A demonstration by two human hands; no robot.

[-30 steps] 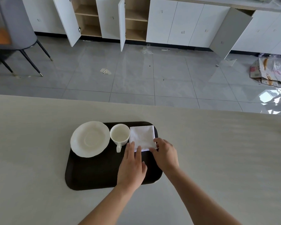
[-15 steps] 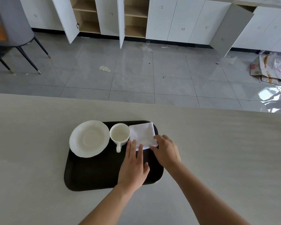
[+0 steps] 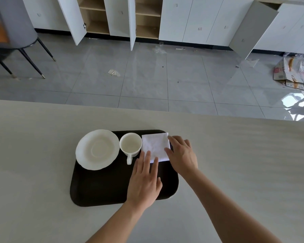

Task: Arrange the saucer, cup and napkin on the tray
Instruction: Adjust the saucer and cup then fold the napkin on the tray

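Table (image 3: 42, 172): pale, wide, carries one tray.
Tray (image 3: 102, 188): dark, rounded corners, flat on the table; its near half is bare.
Saucer (image 3: 97, 149): white, at the tray's far left corner, its left rim hanging past the tray edge.
Cup (image 3: 130, 145): white, upright, just right of the saucer and close against it; handle points toward the person.
Napkin (image 3: 155, 145): white, folded square, flat at the tray's far right corner, just beside the cup.
Left hand (image 3: 144, 181): palm down, fingers straight and spread flat, fingertips pressing the napkin's near edge; grip open, nothing clasped.
Right hand (image 3: 182, 155): palm down at the napkin's right edge, fingers loosely curved, fingertips touching the cloth; grip open, nothing clasped.
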